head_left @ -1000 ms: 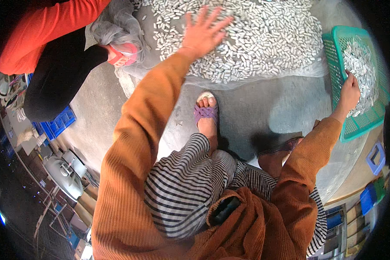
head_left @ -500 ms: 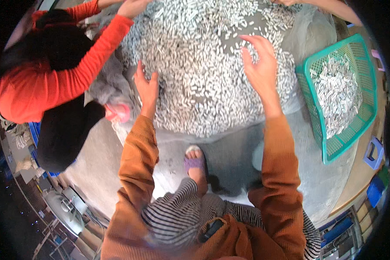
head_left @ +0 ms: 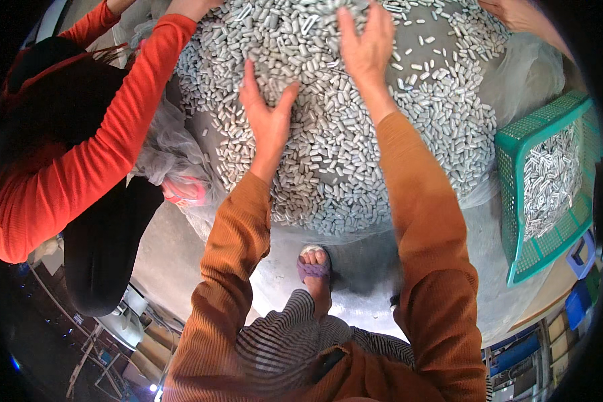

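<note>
Now spread over the clear plastic sheet (head_left: 516,74) on the floor: a broad heap of small grey pellets (head_left: 342,134), filling more of the view than a second ago. Well to the right, a green basket (head_left: 516,201) partly filled with the same pellets. Moved off that basket and onto the heap: right hand (head_left: 368,47), flat and fingers wide. Left hand (head_left: 268,114) likewise open, palm down, pressing pellets, nothing gripped. Opposite, a co-worker's red sleeve (head_left: 114,141) reaching in.
</note>
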Tool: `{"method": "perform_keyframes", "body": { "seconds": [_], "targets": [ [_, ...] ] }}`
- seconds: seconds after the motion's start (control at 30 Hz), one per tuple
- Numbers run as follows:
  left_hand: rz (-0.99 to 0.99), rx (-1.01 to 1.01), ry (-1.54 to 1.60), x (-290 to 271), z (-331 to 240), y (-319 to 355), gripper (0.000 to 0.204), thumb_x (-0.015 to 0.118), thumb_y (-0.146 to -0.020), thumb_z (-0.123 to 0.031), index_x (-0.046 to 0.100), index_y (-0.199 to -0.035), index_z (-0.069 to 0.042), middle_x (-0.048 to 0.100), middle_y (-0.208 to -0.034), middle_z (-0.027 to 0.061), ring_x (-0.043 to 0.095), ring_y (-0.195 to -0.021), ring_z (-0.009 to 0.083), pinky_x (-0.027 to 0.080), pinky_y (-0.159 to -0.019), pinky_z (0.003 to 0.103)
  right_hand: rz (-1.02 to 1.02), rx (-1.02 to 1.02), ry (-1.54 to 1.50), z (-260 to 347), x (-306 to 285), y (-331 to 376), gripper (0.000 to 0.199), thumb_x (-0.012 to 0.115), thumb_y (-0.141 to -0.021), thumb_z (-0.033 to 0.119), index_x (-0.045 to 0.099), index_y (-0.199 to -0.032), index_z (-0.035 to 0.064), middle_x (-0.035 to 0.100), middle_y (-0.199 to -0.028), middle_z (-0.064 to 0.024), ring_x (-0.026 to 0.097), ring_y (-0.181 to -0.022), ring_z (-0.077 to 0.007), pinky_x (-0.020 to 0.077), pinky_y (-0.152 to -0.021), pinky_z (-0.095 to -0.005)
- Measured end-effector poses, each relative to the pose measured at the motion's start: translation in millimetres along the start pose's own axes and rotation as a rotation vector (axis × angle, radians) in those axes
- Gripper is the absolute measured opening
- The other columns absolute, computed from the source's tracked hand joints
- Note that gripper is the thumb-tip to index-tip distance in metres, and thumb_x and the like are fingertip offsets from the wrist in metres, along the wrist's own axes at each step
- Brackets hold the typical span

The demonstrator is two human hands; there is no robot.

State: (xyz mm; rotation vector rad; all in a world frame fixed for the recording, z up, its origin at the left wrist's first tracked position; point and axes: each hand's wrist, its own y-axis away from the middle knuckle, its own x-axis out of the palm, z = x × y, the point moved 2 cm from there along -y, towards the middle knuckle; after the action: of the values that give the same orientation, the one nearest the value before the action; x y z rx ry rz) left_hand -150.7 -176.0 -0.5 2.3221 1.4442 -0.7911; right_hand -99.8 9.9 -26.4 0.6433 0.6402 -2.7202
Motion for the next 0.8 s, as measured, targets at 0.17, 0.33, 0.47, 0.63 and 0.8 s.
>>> {"method": "perform_keyframes", "body": {
  "seconds": [0.17,0.33,0.47,0.63,0.8],
  "targets": [
    [0.128,0.04,0.149,10.8,-12.1,-0.5,0.087,0.079,-0.065,-0.021,0.033,-0.136,0.0,0.048,-0.122,0.0202,0.048,-0.112,0.0288,0.037,-0.097,0.035,0.119,-0.058,-0.17,24.8,-7.9,36.0,0.038,0.061,-0.082,0.037,0.062,-0.101,0.0041,0.061,-0.096,-0.0199,0.058,-0.092,-0.0356,0.0452,-0.08,-0.0415],
    [0.388,-0.076,0.446,-3.3,-14.9,17.1,0.074,0.077,-0.066,-0.009,0.04,-0.13,-0.003,0.057,-0.115,0.0112,0.055,-0.103,0.0181,0.043,-0.09,0.029,0.449,0.271,-0.178,31.0,-34.4,74.5,0.048,0.062,-0.081,0.039,0.06,-0.109,0.0011,0.063,-0.103,-0.0213,0.06,-0.095,-0.0326,0.0469,-0.079,-0.0371],
    [0.493,-0.249,0.653,-32.9,-30.0,45.0,0.058,0.072,-0.07,-0.001,0.05,-0.123,-0.007,0.062,-0.103,0.0031,0.057,-0.091,0.0115,0.046,-0.082,0.024,0.726,0.801,-0.828,45.9,-68.3,100.9,0.047,0.061,-0.084,0.036,0.06,-0.11,-0.0041,0.065,-0.099,-0.0181,0.064,-0.087,-0.0233,0.049,-0.073,-0.0308],
    [0.724,0.074,0.188,-97.7,-41.9,39.3,0.046,0.068,-0.077,-0.007,0.056,-0.122,-0.008,0.065,-0.101,0.0031,0.056,-0.095,0.0081,0.043,-0.087,0.023,0.975,0.523,-0.495,29.8,-152.9,76.1,0.04,0.061,-0.085,0.037,0.063,-0.113,0.0084,0.068,-0.088,-0.0087,0.065,-0.076,-0.0168,0.0511,-0.061,-0.0277],
    [0.677,0.281,-0.386,-78.2,-16.1,37.7,0.062,0.065,-0.075,-0.052,0.051,-0.13,-0.025,0.031,-0.145,0.0136,0.027,-0.133,0.0373,0.027,-0.107,0.047,0.707,-0.3,0.211,4.1,-172.4,70.7,0.056,0.058,-0.081,0.051,0.056,-0.124,0.0139,0.051,-0.129,-0.013,0.046,-0.12,-0.0312,0.0367,-0.097,-0.0427]
  ]
}}
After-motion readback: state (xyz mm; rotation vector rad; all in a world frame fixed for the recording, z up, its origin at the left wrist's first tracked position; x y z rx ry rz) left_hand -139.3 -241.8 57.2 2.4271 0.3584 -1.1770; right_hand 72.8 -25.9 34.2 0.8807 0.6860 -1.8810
